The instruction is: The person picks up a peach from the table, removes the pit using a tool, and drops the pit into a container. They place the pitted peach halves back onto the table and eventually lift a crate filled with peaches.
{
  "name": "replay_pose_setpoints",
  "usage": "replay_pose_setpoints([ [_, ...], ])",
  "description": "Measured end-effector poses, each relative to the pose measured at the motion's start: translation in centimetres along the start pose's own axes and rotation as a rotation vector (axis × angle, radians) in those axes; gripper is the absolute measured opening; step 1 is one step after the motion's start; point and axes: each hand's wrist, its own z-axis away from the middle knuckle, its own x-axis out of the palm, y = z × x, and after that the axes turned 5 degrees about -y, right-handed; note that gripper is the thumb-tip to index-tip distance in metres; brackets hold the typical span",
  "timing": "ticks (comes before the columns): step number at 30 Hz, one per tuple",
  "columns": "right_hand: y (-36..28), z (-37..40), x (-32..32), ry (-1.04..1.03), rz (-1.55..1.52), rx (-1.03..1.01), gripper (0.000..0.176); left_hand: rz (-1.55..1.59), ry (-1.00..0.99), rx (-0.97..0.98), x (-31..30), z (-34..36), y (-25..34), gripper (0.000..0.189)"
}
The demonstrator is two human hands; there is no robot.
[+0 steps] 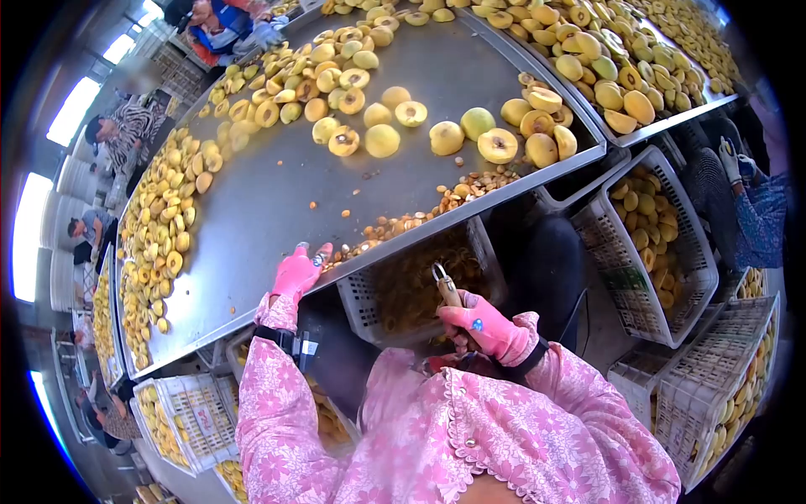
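My left hand (298, 273), in a pink glove with worn fingertips, rests at the near edge of the metal table (252, 193). Its fingers are apart with nothing seen between them, beside a strip of fruit pits (395, 225) along the edge. In my right hand (491, 326), also pink-gloved, is a pitting tool (447, 290) with a wooden handle and a looped metal end. It is held over a crate (363, 307) of peelings and scraps below the table. Halved yellow peaches (497, 145) lie on the table beyond, some cut side up with pits showing.
Heaps of peach halves (159, 227) line the table's left side and far end. Another table (663, 126) with peaches stands at the right. Crates of peaches (651, 244) stand on the floor at right and a crate (180, 424) at left. Co-workers (126, 134) sit around the tables.
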Motion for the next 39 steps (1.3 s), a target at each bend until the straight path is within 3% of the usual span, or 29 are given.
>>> replay_pose_setpoints([
  [3,-0.4,-0.2,0.0,-0.035,0.009,-0.052,0.019,0.068,-0.107,0.114,-0.2,0.3,5.8,0.090],
  [6,-1.6,0.1,0.6,-0.047,0.011,-0.059,0.024,0.057,-0.060,0.326,1.3,-0.9,11.5,0.090],
  [13,-1.5,-0.4,-1.4,-0.108,-0.120,-0.027,0.027,0.101,-0.113,0.540,2.8,-2.7,25.8,0.087],
  [15,-1.4,-0.8,-1.9,-0.035,-0.127,-0.042,0.026,0.090,-0.102,0.627,2.5,-2.5,29.3,0.083],
  [18,-2.0,-1.0,-2.6,0.068,-0.199,-0.085,0.019,0.034,-0.022,0.597,4.9,-5.1,34.5,0.075],
  [21,-2.9,-1.2,-3.4,0.141,-0.360,-0.107,0.015,0.502,-0.164,0.590,2.3,-6.6,34.6,0.070],
  [22,-3.0,-1.2,-3.6,0.135,-0.352,-0.107,0.016,0.690,-0.228,0.687,1.8,-6.7,33.6,0.066],
  [24,-3.1,-1.1,-3.7,0.116,-0.334,-0.113,0.018,0.605,-0.245,0.845,0.3,-6.7,31.5,0.065],
  [26,-2.7,-1.1,-4.0,0.076,-0.312,-0.128,0.021,0.270,-0.020,0.759,-1.3,-7.5,29.7,0.058],
  [29,-2.4,-1.5,-3.8,0.075,-0.267,-0.113,0.019,0.389,0.184,0.621,-2.6,-8.9,28.6,0.058],
  [32,-2.3,-1.8,-3.6,0.064,-0.187,-0.110,0.019,-0.042,0.384,0.812,-0.8,-11.0,28.6,0.055],
  [36,-2.1,-1.9,-3.6,0.061,-0.147,-0.120,0.020,0.150,0.117,0.757,-0.3,-11.5,28.4,0.060],
  [39,-3.4,-1.0,-2.9,0.052,-0.084,-0.116,0.020,1.149,-0.435,0.559,-0.4,-11.8,25.5,0.057],
])
